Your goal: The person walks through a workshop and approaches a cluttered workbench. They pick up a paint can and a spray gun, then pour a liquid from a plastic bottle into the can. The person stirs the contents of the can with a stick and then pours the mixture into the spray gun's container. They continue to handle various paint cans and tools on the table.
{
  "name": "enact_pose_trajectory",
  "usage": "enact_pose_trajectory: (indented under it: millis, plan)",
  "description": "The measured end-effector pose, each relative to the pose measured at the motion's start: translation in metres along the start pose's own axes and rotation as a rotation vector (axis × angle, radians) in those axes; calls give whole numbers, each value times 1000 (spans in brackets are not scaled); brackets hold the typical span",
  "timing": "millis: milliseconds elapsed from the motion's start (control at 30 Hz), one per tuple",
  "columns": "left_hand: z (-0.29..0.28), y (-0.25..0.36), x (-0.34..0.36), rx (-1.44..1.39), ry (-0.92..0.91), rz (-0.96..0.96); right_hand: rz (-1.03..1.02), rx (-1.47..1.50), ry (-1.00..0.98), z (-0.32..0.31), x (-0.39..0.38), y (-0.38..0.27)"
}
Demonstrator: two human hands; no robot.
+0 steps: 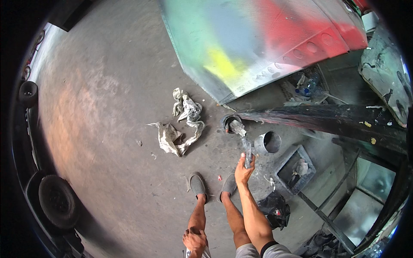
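My right hand [244, 173] reaches out low over the floor, its fingers closed around a slim grey tool [248, 158] whose exact kind I cannot make out. The tool's far end is close to an open grey can [267, 142] and a smaller dark container [231, 124]. A crumpled pale rag or wrapper [237, 127] sticks out of that container. My left hand [195, 241] lies over my left knee with nothing visible in it.
Crumpled dirty cloth [189, 109] lies on the concrete left of the cans. A multicoloured painted panel [241, 38] stands ahead. To the right are a dark beam [318, 116], a grey tray [307, 151], a black plastic bag [275, 208] and a metal frame [320, 213]. Tyres [57, 201] stand far left.
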State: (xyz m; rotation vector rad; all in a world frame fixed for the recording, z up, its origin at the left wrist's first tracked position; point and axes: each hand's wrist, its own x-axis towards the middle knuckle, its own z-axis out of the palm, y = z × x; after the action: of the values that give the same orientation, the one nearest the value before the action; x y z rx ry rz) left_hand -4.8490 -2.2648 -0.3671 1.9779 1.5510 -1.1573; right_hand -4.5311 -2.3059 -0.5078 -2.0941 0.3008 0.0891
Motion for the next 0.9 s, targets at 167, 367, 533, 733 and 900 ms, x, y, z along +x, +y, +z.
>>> enact_pose_trajectory:
  millis: [167,367,533,733,900]
  plan:
    - [-11,5,-7,-36,9,30,-98,-24,-18,-2,-12,-11]
    - [-4,-6,-9,13,45,249,-102,55,-74,-11,-20,-14]
    - [1,-3,-10,-42,47,139,-215,119,-98,-17,-23,-3]
    - [-13,1,-13,-6,-43,285,-225,156,-92,-23,-27,-8]
    - [-21,6,-14,-7,-117,215,-216,143,-77,-26,-29,-10]
